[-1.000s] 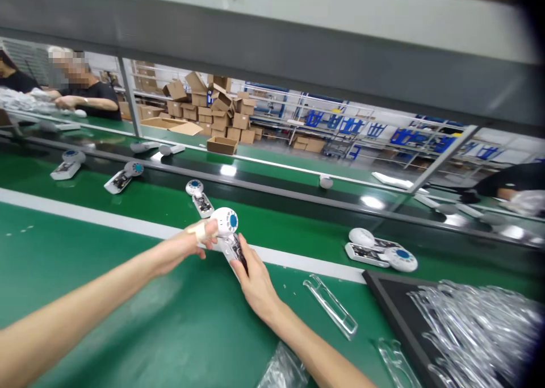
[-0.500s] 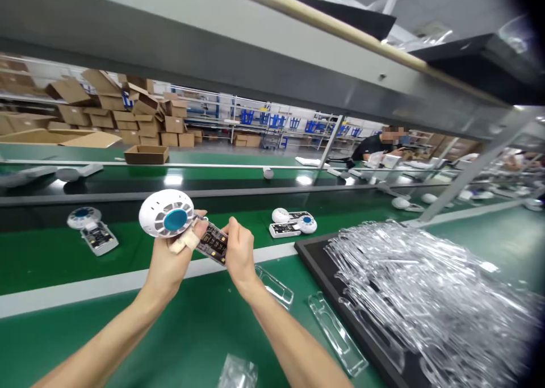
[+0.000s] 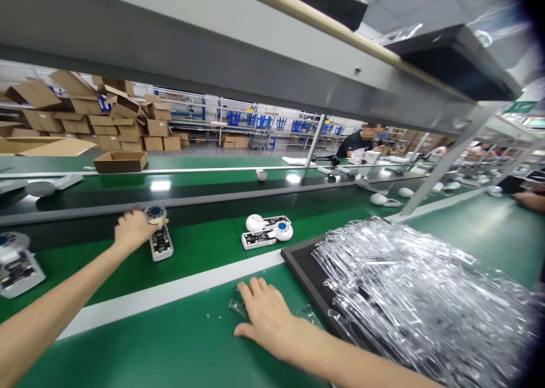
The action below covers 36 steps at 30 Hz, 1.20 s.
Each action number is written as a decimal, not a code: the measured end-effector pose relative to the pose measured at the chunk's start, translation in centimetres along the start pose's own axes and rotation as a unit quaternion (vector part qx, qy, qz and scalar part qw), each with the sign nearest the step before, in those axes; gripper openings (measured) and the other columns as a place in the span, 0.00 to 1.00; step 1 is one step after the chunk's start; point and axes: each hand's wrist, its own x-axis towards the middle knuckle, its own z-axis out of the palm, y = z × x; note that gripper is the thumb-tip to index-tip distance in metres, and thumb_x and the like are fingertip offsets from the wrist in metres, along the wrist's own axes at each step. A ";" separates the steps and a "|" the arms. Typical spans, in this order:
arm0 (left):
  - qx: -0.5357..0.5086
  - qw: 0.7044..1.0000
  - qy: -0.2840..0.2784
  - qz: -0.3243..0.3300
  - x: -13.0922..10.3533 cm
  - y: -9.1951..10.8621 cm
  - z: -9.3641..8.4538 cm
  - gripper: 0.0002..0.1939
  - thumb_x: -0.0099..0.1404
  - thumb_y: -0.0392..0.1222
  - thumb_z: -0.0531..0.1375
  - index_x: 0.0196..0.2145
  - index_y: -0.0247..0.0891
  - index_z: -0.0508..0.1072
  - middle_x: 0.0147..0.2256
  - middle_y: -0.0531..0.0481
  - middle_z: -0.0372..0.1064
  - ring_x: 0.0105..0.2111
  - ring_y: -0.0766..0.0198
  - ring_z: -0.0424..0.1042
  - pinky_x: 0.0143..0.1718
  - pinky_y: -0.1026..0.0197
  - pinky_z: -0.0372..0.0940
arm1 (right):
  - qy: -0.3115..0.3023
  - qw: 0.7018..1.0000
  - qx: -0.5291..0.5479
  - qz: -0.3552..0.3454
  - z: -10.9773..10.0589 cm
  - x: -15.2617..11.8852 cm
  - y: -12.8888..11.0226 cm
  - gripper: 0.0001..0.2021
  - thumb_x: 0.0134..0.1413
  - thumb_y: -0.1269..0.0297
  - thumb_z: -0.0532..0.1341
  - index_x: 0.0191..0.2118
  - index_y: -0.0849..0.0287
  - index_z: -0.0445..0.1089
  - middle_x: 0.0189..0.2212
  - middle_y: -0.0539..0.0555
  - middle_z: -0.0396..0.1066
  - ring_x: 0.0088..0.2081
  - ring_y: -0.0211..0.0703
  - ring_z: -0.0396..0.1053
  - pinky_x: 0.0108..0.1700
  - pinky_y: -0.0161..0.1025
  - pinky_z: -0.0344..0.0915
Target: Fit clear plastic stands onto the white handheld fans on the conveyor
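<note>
Left hand point(image 3: 134, 228) is touching a fan point(image 3: 160, 240) ahead — grip unclear — its handle pointing toward the wearer; right hand point(image 3: 269, 317), splayed, gripping nothing visible, is covering a clear frame point(image 3: 236, 307).

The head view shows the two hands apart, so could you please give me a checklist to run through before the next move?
1. Left hand at the white device: ok.
2. Left hand's grip firm: cannot tell.
3. Circuit board facing up and uncovered: ok.
4. Clear plastic piece fully in sight: not ok, the right hand partly hides it.
5. Right hand closed: not ok, thumb and fingers stand apart.
6. Black tray stocked: ok, clear parts are heaped on it.
</note>
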 end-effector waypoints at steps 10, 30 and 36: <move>0.178 0.862 -0.357 0.313 -4.3 18.1 19.4 0.27 0.61 0.46 0.55 0.57 0.33 0.66 0.53 0.36 0.67 0.52 0.50 0.67 0.50 0.56 0.62 | -0.054 0.994 0.035 -0.083 1.5 0.0 1.0 0.28 0.50 0.61 0.64 0.56 0.66 0.63 0.50 0.66 0.64 0.54 0.63 0.62 0.58 0.58 0.58; -0.170 0.965 -0.156 0.126 -4.4 13.8 8.4 0.27 0.54 0.57 0.62 0.45 0.36 0.65 0.40 0.43 0.72 0.39 0.58 0.71 0.37 0.61 0.64 | 0.201 0.947 0.250 0.039 -4.3 0.3 1.2 0.25 0.62 0.53 0.49 0.60 0.60 0.59 0.45 0.59 0.64 0.49 0.51 0.64 0.51 0.50 0.63; -0.384 0.917 -0.102 -0.034 -8.0 13.6 3.0 0.39 0.41 0.53 0.71 0.48 0.36 0.65 0.38 0.46 0.70 0.31 0.64 0.68 0.29 0.64 0.61 | 0.338 0.933 0.124 0.014 -3.6 4.7 -4.7 0.25 0.61 0.57 0.52 0.60 0.64 0.59 0.42 0.63 0.64 0.45 0.56 0.65 0.43 0.51 0.68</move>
